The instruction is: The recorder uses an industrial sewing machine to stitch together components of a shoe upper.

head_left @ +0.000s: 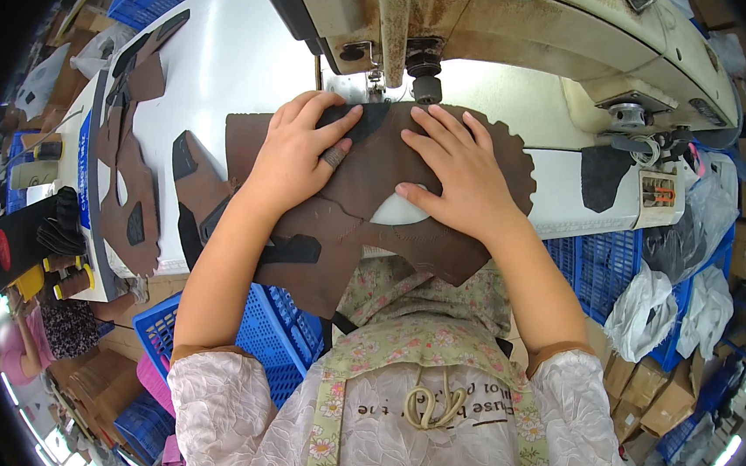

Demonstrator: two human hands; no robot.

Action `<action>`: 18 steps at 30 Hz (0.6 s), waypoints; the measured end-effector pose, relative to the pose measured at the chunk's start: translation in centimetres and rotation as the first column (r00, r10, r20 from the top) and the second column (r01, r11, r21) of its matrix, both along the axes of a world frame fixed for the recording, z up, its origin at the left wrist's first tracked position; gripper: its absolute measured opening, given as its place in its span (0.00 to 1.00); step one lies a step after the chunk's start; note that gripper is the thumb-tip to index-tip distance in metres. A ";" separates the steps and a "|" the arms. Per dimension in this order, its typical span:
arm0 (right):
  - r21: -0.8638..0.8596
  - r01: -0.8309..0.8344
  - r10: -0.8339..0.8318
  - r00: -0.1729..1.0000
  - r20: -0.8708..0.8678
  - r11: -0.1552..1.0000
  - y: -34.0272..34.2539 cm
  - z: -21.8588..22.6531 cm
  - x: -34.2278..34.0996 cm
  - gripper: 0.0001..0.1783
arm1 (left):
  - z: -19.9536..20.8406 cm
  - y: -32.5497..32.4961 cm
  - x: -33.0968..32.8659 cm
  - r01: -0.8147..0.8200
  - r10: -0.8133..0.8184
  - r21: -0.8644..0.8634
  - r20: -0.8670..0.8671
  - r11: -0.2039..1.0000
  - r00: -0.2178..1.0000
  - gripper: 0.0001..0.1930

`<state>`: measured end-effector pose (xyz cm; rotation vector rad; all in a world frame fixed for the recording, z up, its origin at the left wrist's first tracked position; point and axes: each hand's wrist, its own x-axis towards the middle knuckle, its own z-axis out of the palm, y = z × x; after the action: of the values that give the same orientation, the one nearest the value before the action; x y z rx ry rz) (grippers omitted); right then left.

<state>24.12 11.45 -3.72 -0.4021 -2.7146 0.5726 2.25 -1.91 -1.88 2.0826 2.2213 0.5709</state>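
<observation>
Both hands lie on a large brown leather piece [369, 176] with scalloped edges and black patches, spread on the white table of an industrial sewing machine [511, 34]. My left hand [305, 144] presses it with fingers stretched, beside a black patch [369, 121] at its far edge. That edge lies just in front of the presser foot [374, 84]. To the right of the needle area, my right hand [457, 165] rests flat with fingers spread. Near its thumb is a curved opening [398, 210] in the leather. The piece's near part hangs over the table's front edge.
More brown pieces with black patches [131, 188] lie on the table's left. A loose black piece [603, 177] sits at the right. Blue crates [234, 332] stand below, plastic bags [642, 316] and cartons at the right. Thread cones [71, 279] and another person [23, 337] are at the left.
</observation>
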 end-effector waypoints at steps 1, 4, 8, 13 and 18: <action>0.001 -0.009 0.009 1.000 -0.016 1.000 0.3 -0.1 -0.2 0.33 | -0.1 0.0 0.0 -0.001 0.001 -0.003 0.002 1.000 1.000 0.20; 0.005 -0.034 0.034 0.999 -0.038 0.999 1.3 -0.4 -0.9 0.33 | -0.4 0.1 -0.1 -0.035 0.036 0.023 -0.012 0.999 0.999 0.19; 0.005 -0.060 0.061 0.997 -0.055 0.998 2.2 -0.6 -1.9 0.32 | -0.5 0.0 -0.1 -0.094 0.096 0.033 -0.065 0.995 0.993 0.20; 0.000 -0.080 0.080 0.995 -0.067 0.997 2.5 -0.8 -2.3 0.32 | -0.5 0.0 -0.3 -0.102 0.103 0.034 -0.049 0.994 0.993 0.20; 0.003 -0.072 0.072 0.994 -0.077 0.997 2.8 -0.9 -2.6 0.31 | -0.9 0.3 -0.7 -0.123 0.126 0.046 -0.060 0.991 0.990 0.19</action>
<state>21.48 14.23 -4.57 -0.2774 -2.6644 0.5940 1.54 -1.66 -2.81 2.0190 2.4082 0.5730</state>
